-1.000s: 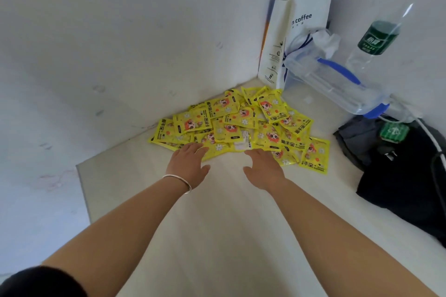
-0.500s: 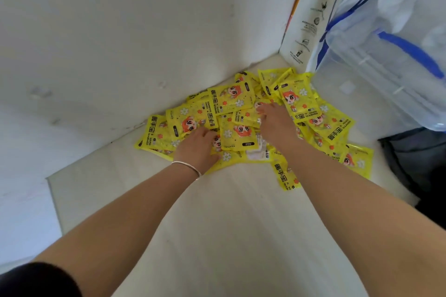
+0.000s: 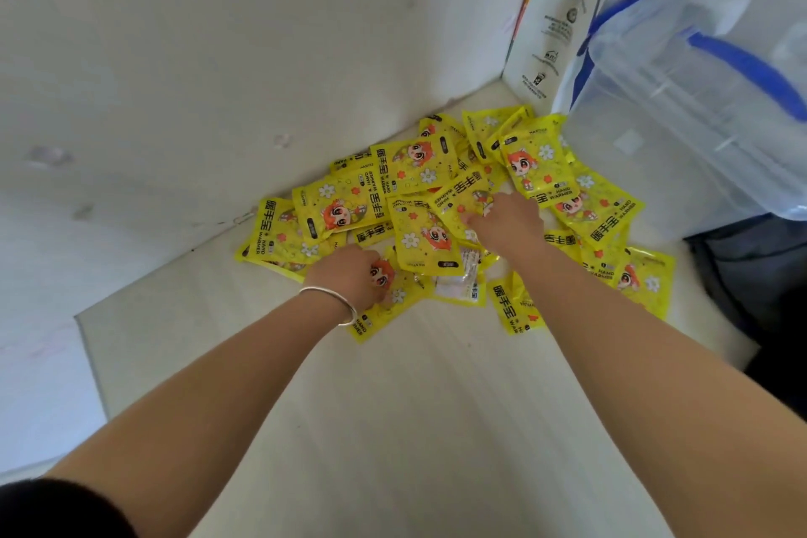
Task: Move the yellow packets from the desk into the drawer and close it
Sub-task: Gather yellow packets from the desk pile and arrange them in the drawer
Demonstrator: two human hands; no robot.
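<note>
Left hand [image 3: 349,275], right hand [image 3: 511,219] moved onto yellow packets [image 3: 340,205] — "HAND WARMER".

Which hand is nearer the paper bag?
Right. The right hand lies on the yellow packets in front of the white paper bag; the left hand is at the pile's near-left edge.

Fingertips of left hand [image 3: 349,277] curled out of sight into the packets [image 3: 336,210]. Those of right hand [image 3: 511,223] buried among them, grip impossible to tell. Lower packets largely covered by upper ones. Paper bag [image 3: 546,35] cropped by the top edge, small print unreadable. Clear plastic bag [image 3: 698,135] and dark bag [image 3: 751,271] cropped at the right. Black sleeve [image 3: 43,507] cropped at the bottom-left corner.
</note>
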